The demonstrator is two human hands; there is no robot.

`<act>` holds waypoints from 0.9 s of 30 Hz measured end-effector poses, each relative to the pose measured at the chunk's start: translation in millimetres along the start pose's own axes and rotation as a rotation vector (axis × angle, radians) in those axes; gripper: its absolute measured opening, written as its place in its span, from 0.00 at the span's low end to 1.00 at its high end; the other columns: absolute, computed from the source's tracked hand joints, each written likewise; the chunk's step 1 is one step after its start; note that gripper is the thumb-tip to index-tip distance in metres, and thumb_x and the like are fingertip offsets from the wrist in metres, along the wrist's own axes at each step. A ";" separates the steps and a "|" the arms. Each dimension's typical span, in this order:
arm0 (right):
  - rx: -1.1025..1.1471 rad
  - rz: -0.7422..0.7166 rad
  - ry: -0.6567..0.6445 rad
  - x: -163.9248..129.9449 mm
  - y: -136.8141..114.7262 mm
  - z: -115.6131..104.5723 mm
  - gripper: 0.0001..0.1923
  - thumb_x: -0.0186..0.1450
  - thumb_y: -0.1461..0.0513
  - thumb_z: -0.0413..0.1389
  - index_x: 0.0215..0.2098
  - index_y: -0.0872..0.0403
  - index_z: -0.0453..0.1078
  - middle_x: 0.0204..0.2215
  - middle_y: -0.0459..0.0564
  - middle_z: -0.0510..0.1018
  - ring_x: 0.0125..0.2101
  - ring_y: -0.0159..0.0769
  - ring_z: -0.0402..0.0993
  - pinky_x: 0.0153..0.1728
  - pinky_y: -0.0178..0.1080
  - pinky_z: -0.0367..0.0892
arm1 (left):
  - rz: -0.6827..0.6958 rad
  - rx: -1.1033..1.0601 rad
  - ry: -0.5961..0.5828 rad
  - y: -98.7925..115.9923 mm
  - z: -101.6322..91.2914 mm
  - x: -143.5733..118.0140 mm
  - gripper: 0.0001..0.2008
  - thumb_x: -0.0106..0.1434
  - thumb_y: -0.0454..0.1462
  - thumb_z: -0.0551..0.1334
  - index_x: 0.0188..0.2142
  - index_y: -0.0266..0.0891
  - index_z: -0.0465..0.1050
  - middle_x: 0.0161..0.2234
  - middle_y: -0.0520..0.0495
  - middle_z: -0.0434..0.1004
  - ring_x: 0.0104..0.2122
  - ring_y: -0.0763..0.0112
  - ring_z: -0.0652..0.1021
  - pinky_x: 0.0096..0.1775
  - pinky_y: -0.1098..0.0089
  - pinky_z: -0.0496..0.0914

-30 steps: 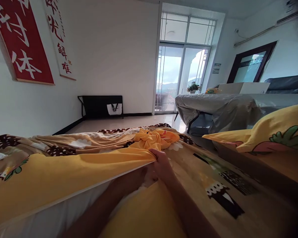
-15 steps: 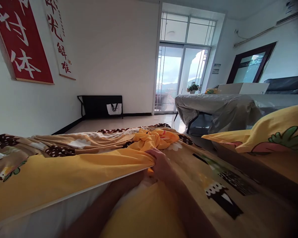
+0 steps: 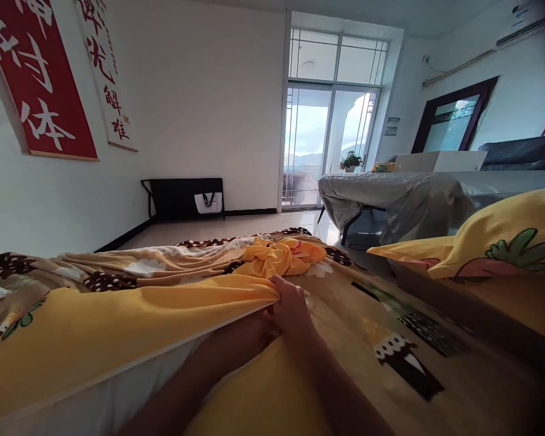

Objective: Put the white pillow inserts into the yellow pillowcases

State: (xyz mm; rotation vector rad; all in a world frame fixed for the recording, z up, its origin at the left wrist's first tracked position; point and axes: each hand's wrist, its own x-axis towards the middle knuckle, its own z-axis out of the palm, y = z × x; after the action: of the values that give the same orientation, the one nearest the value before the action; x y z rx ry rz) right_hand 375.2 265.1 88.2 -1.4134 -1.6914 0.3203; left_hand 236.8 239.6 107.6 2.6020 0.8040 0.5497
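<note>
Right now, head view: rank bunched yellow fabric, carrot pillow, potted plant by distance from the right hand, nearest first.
From the right hand:
1. Bunched yellow fabric, just beyond the hand, on the patterned blanket.
2. Carrot pillow, off to the right.
3. Potted plant, far back by the glass door.

We see soft matt yellow cloth (image 3: pixel 118 321), creased where our fingers (image 3: pixel 281 290) pinch it, over a smooth printed blanket (image 3: pixel 390 321). Far off, the floor (image 3: pixel 218 225) looks glossy, and a slick grey plastic sheet (image 3: pixel 390 194) drapes the tabletop.
</note>
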 end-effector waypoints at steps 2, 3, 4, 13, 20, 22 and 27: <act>0.018 0.011 0.002 0.2 0.9 1.4 0.16 0.48 0.70 0.48 0.33 0.52 0.70 0.25 0.46 0.77 0.27 0.34 0.70 0.27 0.31 0.55 | -0.013 0.030 0.045 -0.1 3.1 -1.1 0.13 0.65 0.36 0.55 0.45 0.48 0.75 0.55 0.50 0.71 0.56 0.64 0.68 0.59 0.62 0.59; 0.018 0.008 0.012 0.3 1.1 1.9 0.17 0.48 0.69 0.48 0.34 0.52 0.71 0.26 0.47 0.77 0.28 0.34 0.71 0.27 0.31 0.56 | -0.019 0.055 0.068 -1.6 5.5 -1.6 0.14 0.65 0.36 0.56 0.47 0.49 0.75 0.56 0.51 0.69 0.57 0.63 0.67 0.59 0.61 0.59; 0.010 0.002 0.027 0.4 1.3 2.2 0.18 0.48 0.69 0.47 0.35 0.52 0.71 0.27 0.47 0.78 0.29 0.35 0.71 0.28 0.31 0.56 | -0.022 0.083 0.085 -3.6 8.1 -2.0 0.14 0.65 0.37 0.55 0.48 0.49 0.74 0.58 0.51 0.68 0.58 0.63 0.66 0.60 0.60 0.59; -0.028 0.002 -0.035 0.7 0.0 0.7 0.21 0.49 0.70 0.45 0.36 0.51 0.73 0.29 0.48 0.79 0.30 0.34 0.71 0.29 0.31 0.56 | -0.058 0.189 0.138 -13.0 17.4 -3.4 0.19 0.66 0.38 0.52 0.56 0.46 0.66 0.60 0.47 0.65 0.60 0.61 0.65 0.62 0.57 0.58; -0.136 0.094 -0.058 -0.8 -1.3 -2.4 0.24 0.50 0.69 0.46 0.42 0.50 0.73 0.38 0.51 0.79 0.41 0.38 0.69 0.37 0.33 0.56 | -0.058 0.230 0.144 -11.4 18.3 -6.7 0.20 0.65 0.34 0.52 0.56 0.41 0.66 0.58 0.46 0.67 0.58 0.63 0.67 0.59 0.59 0.62; -0.117 0.076 -0.091 -0.2 -0.6 -2.5 0.24 0.50 0.69 0.46 0.42 0.50 0.74 0.37 0.50 0.79 0.40 0.37 0.69 0.37 0.33 0.56 | -0.063 0.236 0.145 -9.5 16.3 -4.8 0.19 0.65 0.36 0.53 0.55 0.43 0.66 0.60 0.47 0.65 0.58 0.62 0.66 0.61 0.58 0.60; -0.048 0.034 -0.074 -2.0 -1.9 -1.9 0.23 0.50 0.69 0.47 0.40 0.49 0.74 0.35 0.48 0.79 0.39 0.38 0.69 0.36 0.33 0.56 | -0.095 0.278 0.119 -10.7 16.4 2.1 0.18 0.66 0.40 0.54 0.54 0.50 0.68 0.56 0.50 0.70 0.57 0.62 0.68 0.60 0.57 0.61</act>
State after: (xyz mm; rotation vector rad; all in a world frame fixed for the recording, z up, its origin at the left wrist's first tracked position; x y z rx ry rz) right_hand 375.2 262.1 89.6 -1.4826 -1.7463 0.3570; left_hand 241.2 245.5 89.4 2.7816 1.1079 0.6080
